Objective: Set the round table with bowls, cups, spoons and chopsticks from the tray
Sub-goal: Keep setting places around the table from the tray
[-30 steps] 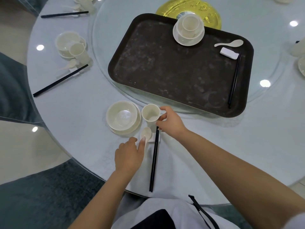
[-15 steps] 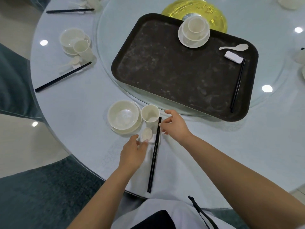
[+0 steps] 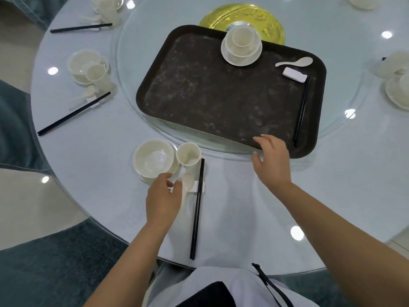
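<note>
A dark brown tray [image 3: 221, 103] lies on the glass turntable [image 3: 128, 69]. On it stand a stacked bowl, plate and cup [image 3: 241, 45], a white spoon [image 3: 295, 62], a white rest [image 3: 294, 74] and black chopsticks [image 3: 302, 109]. In front of me sit a cream bowl [image 3: 153, 159], a cup [image 3: 188, 154], a spoon [image 3: 187, 185] and chopsticks [image 3: 197, 207] on a small rest. My left hand [image 3: 162, 200] hovers beside the spoon, fingers relaxed. My right hand [image 3: 272, 158] is spread open at the tray's near edge, holding nothing.
Finished place settings sit at the left [image 3: 88, 68], far left top [image 3: 106, 5] and right edge [image 3: 396, 80] of the round table [image 3: 243, 207]. A gold disc [image 3: 243, 18] lies at the turntable's centre. Teal chairs [image 3: 13, 120] stand around.
My right hand left the near chopsticks and moved right and forward to the tray's near edge. My left hand stayed by the spoon. The view shifted slightly.
</note>
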A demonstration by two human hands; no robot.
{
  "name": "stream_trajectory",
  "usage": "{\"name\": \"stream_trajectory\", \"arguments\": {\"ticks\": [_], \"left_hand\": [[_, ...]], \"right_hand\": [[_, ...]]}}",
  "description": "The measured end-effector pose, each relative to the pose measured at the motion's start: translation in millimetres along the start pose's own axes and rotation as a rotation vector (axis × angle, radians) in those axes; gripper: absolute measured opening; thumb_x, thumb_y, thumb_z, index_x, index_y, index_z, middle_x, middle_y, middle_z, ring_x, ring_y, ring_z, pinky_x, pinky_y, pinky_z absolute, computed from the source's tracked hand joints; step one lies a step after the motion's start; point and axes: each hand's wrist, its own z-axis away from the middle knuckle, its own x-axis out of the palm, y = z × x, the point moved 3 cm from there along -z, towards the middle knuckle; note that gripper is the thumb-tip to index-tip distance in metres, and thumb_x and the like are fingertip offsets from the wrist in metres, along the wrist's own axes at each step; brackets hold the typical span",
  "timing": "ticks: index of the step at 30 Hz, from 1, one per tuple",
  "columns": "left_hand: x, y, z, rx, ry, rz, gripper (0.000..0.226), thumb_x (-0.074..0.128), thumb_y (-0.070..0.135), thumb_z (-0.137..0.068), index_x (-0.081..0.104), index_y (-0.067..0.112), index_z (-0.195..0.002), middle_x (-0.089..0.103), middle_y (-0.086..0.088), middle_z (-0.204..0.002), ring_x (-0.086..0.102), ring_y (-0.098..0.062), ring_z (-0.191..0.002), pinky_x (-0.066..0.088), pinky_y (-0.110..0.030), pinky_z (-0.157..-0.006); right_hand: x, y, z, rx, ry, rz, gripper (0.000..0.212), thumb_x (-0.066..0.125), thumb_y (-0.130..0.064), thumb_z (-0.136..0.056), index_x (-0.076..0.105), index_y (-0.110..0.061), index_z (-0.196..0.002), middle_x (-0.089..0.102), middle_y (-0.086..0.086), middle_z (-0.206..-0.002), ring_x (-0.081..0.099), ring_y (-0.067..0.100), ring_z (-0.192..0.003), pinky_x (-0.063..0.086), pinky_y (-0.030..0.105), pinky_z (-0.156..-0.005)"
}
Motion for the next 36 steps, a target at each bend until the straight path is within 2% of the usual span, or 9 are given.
{"name": "stream_trajectory", "arguments": {"ticks": [4,8,12,17,21,25,27,31,36], "left_hand": [[-1.6,32.2,1.1,0.102,0.052,0.059,0.028,0.054,0.035,-0.095,0.058,0.021,-0.118,0.06,0.011,-0.093,0.058,-0.003,-0.081,0.043,-0.025,-0.068],[3.6,57.8,6.7,0.166,0.048,0.071,0.028,0.054,0.034,-0.095,0.06,0.021,-0.119,0.061,0.01,-0.096,0.058,-0.007,-0.085,0.048,-0.027,-0.074],[9.3,73.7,16.4,0.233,0.046,0.024,0.028,0.054,0.03,-0.095,0.062,0.016,-0.117,0.062,0.006,-0.096,0.059,-0.012,-0.087,0.051,-0.034,-0.079],[19.3,77.3,32.0,0.256,0.02,0.012,0.021,0.055,0.027,-0.095,0.064,0.023,-0.113,0.055,0.024,-0.09,0.056,0.005,-0.086,0.039,-0.011,-0.067],[24.7,78.8,48.0,0.306,0.0,0.03,0.007,0.054,0.033,-0.095,0.058,0.037,-0.099,0.057,0.029,-0.088,0.056,0.009,-0.091,0.04,-0.012,-0.068],[31.6,74.6,60.0,0.32,-0.048,0.014,0.008,0.053,0.035,-0.095,0.056,0.039,-0.101,0.056,0.032,-0.088,0.051,0.019,-0.093,0.039,-0.011,-0.07],[34.5,75.4,61.9,0.332,-0.069,0.023,0.008,0.053,0.036,-0.096,0.057,0.038,-0.102,0.057,0.03,-0.091,0.051,0.018,-0.095,0.039,-0.011,-0.071],[35.0,85.4,67.9,0.378,-0.112,0.029,0.008,0.053,0.038,-0.095,0.056,0.044,-0.097,0.061,0.027,-0.094,0.052,0.016,-0.096,0.037,-0.01,-0.069],[25.7,102.0,84.3,0.466,-0.184,0.064,0.007,0.055,0.037,-0.094,0.059,0.042,-0.09,0.064,0.023,-0.093,0.055,0.014,-0.09,0.038,-0.011,-0.068]], "right_hand": [[7.3,15.3,5.7,-0.041,-0.243,0.156,0.05,0.053,-0.023,-0.097,0.043,-0.016,-0.146,0.044,0.005,-0.149,0.04,0.025,-0.137,0.026,0.037,-0.116],[10.3,24.2,9.1,-0.106,-0.356,0.275,0.058,0.043,-0.033,-0.101,0.021,-0.023,-0.154,0.024,0.002,-0.16,0.022,0.022,-0.147,0.016,0.036,-0.12],[6.0,35.6,7.7,-0.156,-0.388,0.301,0.06,0.042,-0.026,-0.101,0.016,-0.025,-0.155,0.02,0.003,-0.161,0.018,0.024,-0.148,0.014,0.038,-0.122],[3.9,48.2,8.0,-0.179,-0.369,0.288,0.063,0.045,-0.021,-0.098,0.016,-0.023,-0.155,0.02,0.005,-0.161,0.016,0.025,-0.148,0.009,0.039,-0.122],[-0.6,61.0,8.2,-0.17,-0.341,0.319,0.067,0.046,-0.021,-0.097,0.013,-0.024,-0.155,0.014,0.006,-0.162,0.009,0.025,-0.15,0.002,0.039,-0.122],[-10.7,70.1,14.3,-0.051,-0.328,0.258,0.065,0.046,-0.027,-0.099,0.014,-0.026,-0.155,0.008,0.005,-0.163,0.001,0.024,-0.151,0.0,0.039,-0.12],[-18.3,72.0,20.0,0.029,-0.297,0.149,0.062,0.048,-0.028,-0.099,0.02,-0.024,-0.154,0.01,0.005,-0.163,0.002,0.023,-0.151,0.006,0.038,-0.121],[-39.7,74.1,41.7,0.191,-0.216,-0.129,0.055,0.052,-0.027,-0.098,0.035,-0.018,-0.149,0.026,0.006,-0.159,0.018,0.021,-0.148,0.019,0.034,-0.117],[-81.0,63.7,74.3,0.283,-0.13,-0.257,0.047,0.051,-0.031,-0.099,0.045,-0.017,-0.144,0.042,0.003,-0.15,0.039,0.019,-0.137,0.027,0.027,-0.111]]}}
